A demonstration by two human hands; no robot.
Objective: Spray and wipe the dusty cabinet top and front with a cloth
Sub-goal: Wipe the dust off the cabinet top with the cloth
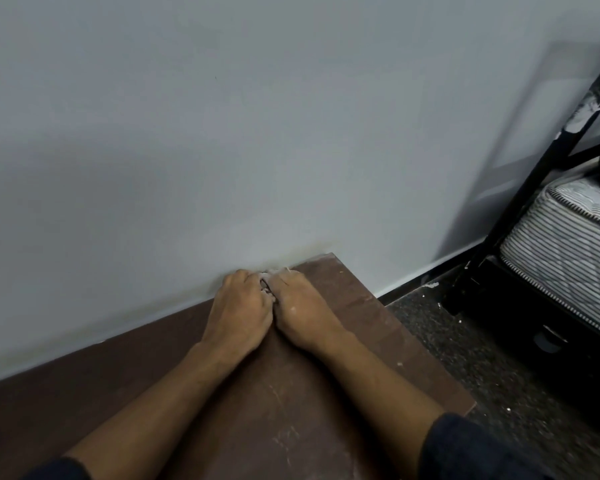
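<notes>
The brown cabinet top [340,344] runs along the pale wall, with whitish dust streaks near its front. My left hand [238,306] and my right hand [300,306] lie side by side at the back edge, fingers curled against the wall. A small pale cloth [270,274] is bunched between the fingertips of both hands, mostly hidden under them. White dust lines the cabinet's back edge to the right of the hands. No spray bottle is in view, and the cabinet front is out of sight.
The grey wall [257,133] stands directly behind the cabinet. To the right lies dark speckled floor [465,341] with white flecks. A black bed frame [520,202] and a striped mattress [565,237] stand at the far right.
</notes>
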